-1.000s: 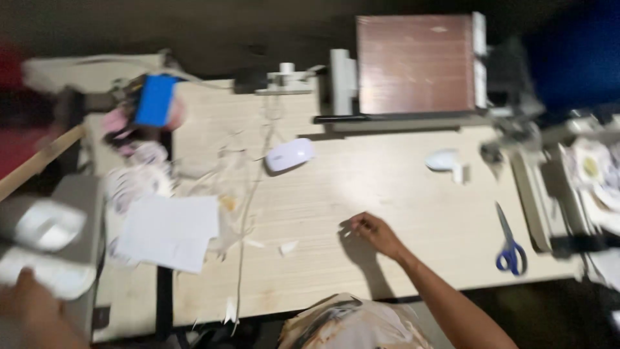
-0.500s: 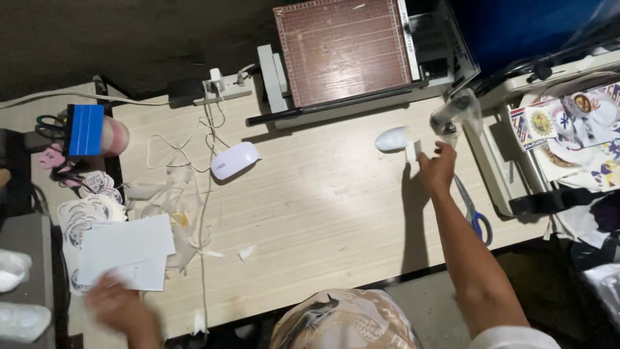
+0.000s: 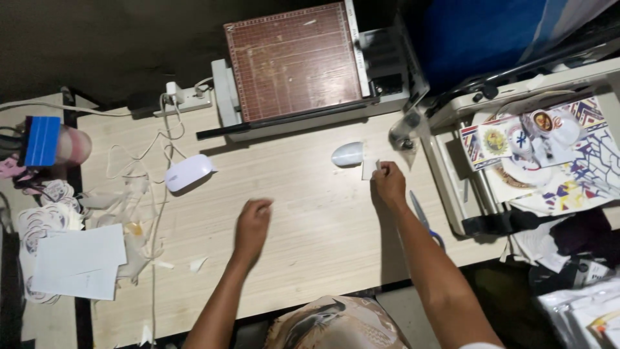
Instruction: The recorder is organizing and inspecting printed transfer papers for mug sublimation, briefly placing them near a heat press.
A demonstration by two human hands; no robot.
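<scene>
Head view, looking down on a pale wooden table [image 3: 310, 239].

Right hand [image 3: 389, 183]: we see it out over the right part of the table, fingers pinched narrow on a small white slip of paper [image 3: 369, 169]. The slip lies just right of a small pale oval object [image 3: 347, 154] and seems to touch it; we cannot tell what that object is. Scissors with a blue handle [image 3: 426, 223] lie just right of the forearm, partly hidden by it.

Left hand [image 3: 253, 223]: over the bare middle of the table, blurred, fingers curled loosely inward. We see nothing in it, though the blur keeps us from saying how far it is closed. Nearest thing is a white mouse [image 3: 188, 173], up and to the left, apart from the hand.

Around them: a paper cutter with a brown gridded board [image 3: 294, 61] at the far edge of the table. A white power strip [image 3: 184, 98] left of it, with cords trailing toward the mouse. White sheets [image 3: 81, 262] and round printed stickers [image 3: 39, 216] at the left edge. A small paper scrap [image 3: 197, 264] lies near the front. Printed colourful sheets [image 3: 568, 161] sit on a side surface to the right.
</scene>
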